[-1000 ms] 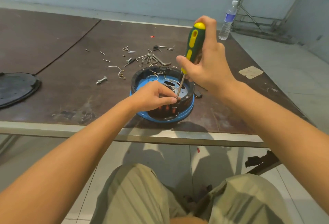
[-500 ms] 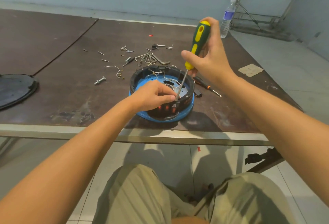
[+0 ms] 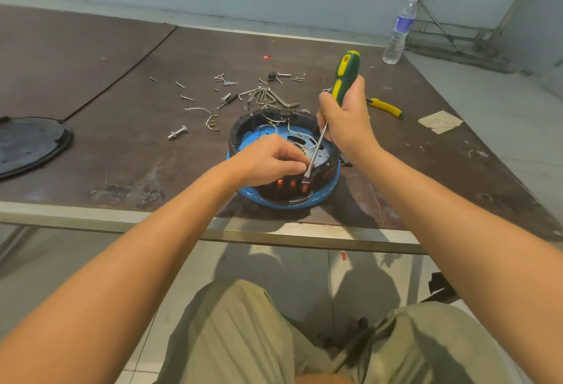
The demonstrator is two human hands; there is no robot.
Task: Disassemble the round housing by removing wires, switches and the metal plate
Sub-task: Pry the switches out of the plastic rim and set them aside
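Brown table [image 3: 122, 155], worn top. The round housing [image 3: 242, 132] sits at its near edge, a little right of centre: black wall on a blue base, open side up. A black lid [image 3: 30, 143] lies well apart at far left. The right hand [image 3: 347, 121] is wrapped firmly round the green-and-yellow screwdriver [image 3: 345, 75], which leans over the far right rim with its blade down at the near inner wall. The left hand [image 3: 271, 159] rests over the near rim with its fingertips drawn together just beside the blade. I cannot tell what they pinch, if anything. The metal plate [image 3: 323, 155] is in place inside, with thin white wires [image 3: 294, 133] looping across it. Orange-lit switches [image 3: 292, 184] show through the near wall. Loose screws [image 3: 225, 78] are scattered on the far side. It looks like prying at a switch or clip. To do it well, the blade should be seated squarely before levering, and the left hand should brace the housing with its fingertips off the blade's line. Pressure should be gentle, because the plastic wall could crack or the tip could skid into the wires.
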